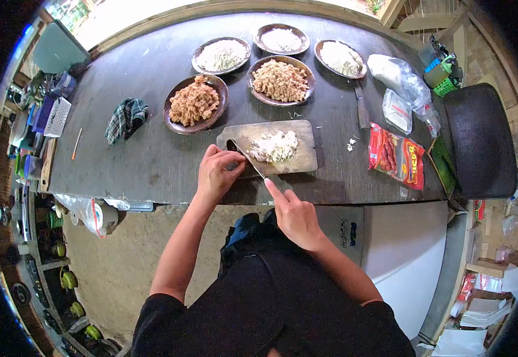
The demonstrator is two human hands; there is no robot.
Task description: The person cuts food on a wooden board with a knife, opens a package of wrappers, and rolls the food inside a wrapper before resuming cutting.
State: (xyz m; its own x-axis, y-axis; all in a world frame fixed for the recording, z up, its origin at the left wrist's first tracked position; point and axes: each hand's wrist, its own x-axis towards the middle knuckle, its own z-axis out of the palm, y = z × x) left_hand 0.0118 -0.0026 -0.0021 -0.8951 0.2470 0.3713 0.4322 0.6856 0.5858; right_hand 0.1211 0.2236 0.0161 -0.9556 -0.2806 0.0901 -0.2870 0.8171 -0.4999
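Observation:
My right hand (296, 219) grips a knife (255, 166), index finger stretched along it, and the thin blade slants up and left over the wooden cutting board (304, 162). My left hand (218, 172) is closed, fingers curled and pinched at the board's left end, beside the blade and a dark spot near the board's corner. What it pinches, if anything, is hidden. A heap of pale, thin slices (274, 146) lies on the board, right of the blade. Behind the board are a plate of brown fried pieces (194, 103) and a plate of lighter brown pieces (280, 81).
Three plates of whitish shreds (221, 55) stand farther back. To the right lie another knife (362, 110), a red packet (396, 156), a white container (397, 110) and a plastic bag (403, 79). A checked cloth (127, 121) and a thin stick (77, 144) lie left.

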